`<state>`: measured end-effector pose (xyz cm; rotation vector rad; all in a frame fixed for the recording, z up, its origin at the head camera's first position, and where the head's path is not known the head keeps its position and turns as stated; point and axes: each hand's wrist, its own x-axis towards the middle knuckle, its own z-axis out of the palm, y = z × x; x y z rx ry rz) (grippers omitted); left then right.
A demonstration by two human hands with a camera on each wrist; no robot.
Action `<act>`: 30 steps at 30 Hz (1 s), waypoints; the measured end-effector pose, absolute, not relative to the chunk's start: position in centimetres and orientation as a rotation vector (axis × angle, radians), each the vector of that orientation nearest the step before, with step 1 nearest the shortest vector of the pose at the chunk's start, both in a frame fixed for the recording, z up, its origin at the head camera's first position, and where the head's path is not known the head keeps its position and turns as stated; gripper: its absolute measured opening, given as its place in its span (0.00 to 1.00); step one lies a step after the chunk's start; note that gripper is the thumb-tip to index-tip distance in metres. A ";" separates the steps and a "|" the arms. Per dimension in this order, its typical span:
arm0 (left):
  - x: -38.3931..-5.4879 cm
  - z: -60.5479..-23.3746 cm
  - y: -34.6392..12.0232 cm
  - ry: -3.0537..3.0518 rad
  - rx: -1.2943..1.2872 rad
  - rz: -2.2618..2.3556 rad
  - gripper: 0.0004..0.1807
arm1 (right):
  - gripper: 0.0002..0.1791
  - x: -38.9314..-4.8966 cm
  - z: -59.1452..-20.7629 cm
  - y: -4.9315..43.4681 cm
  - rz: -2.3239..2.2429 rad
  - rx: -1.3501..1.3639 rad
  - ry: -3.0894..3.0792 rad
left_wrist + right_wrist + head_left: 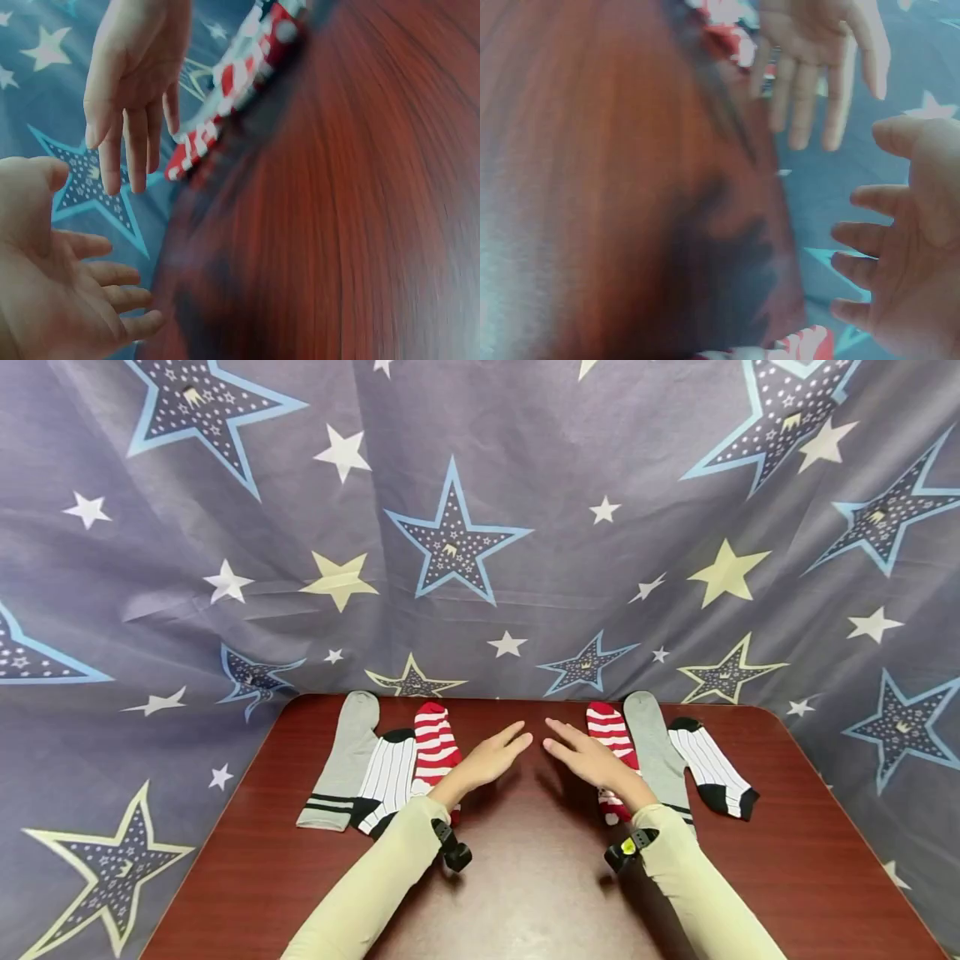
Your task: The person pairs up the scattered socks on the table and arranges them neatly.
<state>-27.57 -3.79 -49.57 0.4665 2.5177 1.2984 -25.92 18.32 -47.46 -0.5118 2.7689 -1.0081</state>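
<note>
My left hand [486,760] hovers over the table's middle, fingers extended and holding nothing. Facing it, my right hand [588,760] has straight fingers too, with a small gap between the two hands. Beside my left hand lies a red-and-white striped sock [435,743], partly hidden by the wrist. Left of it are a white sock with black stripes [390,768] and a grey sock [345,760]. Another red-and-white striped sock [611,732] lies partly behind my right hand. A second grey sock [654,743] and a second black-and-white striped sock [712,766] lie further right.
The socks lie along the far part of a reddish-brown wooden table [517,893]. A grey curtain [480,635] with stars hangs right behind the table's far edge. Dark camera straps [450,845] circle both wrists.
</note>
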 end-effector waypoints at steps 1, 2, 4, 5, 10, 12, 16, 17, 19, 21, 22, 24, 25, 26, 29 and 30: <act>-27.6 -49.5 -3.5 2.472 0.437 1.383 0.34 | 0.34 -25.9 -47.2 18.6 -1.040 -0.493 2.769; -27.6 -49.4 -3.1 2.425 0.411 1.462 0.34 | 0.34 -25.9 -46.9 18.9 -1.070 -0.481 2.773; -27.6 -49.3 -2.5 2.296 0.361 1.624 0.32 | 0.32 -25.9 -46.4 19.5 -1.156 -0.450 2.775; -27.6 -49.4 -2.2 2.226 0.330 1.689 0.31 | 0.31 -25.9 -46.2 19.9 -1.200 -0.436 2.779; -27.7 -49.5 -0.7 1.932 0.194 1.874 0.31 | 0.27 -26.0 -45.4 22.0 -1.377 -0.275 2.787; -27.7 -49.7 -0.1 1.856 0.164 1.910 0.32 | 0.27 -25.9 -45.1 22.8 -1.434 -0.183 2.746; -27.9 -50.1 0.8 1.722 0.128 1.966 0.31 | 0.28 -25.4 -44.3 24.2 -1.520 0.014 2.652; -28.0 -50.2 1.0 1.695 0.120 1.977 0.31 | 0.29 -25.3 -44.1 24.6 -1.533 0.057 2.632; -28.1 -50.4 1.5 1.645 0.100 1.992 0.31 | 0.29 -25.1 -43.9 25.1 -1.545 0.131 2.606; -28.2 -50.6 2.0 1.604 0.084 1.999 0.32 | 0.30 -25.1 -44.0 25.7 -1.541 0.184 2.584; -28.3 -50.7 2.2 1.588 0.078 2.001 0.32 | 0.30 -25.2 -44.1 25.9 -1.544 0.205 2.573; -28.5 -50.9 2.7 1.542 0.067 2.011 0.33 | 0.29 -25.4 -44.4 26.4 -1.543 0.252 2.553; -28.7 -51.0 3.0 1.515 0.058 2.017 0.33 | 0.29 -25.6 -44.7 26.6 -1.545 0.273 2.540; -28.8 -51.0 3.2 1.492 0.055 2.023 0.34 | 0.29 -25.8 -45.0 26.7 -1.546 0.291 2.530; -29.2 -50.9 4.1 1.416 0.027 2.046 0.34 | 0.29 -26.2 -45.9 27.1 -1.556 0.343 2.500; -29.3 -50.8 4.4 1.404 0.017 2.051 0.34 | 0.29 -26.2 -46.1 27.1 -1.559 0.358 2.495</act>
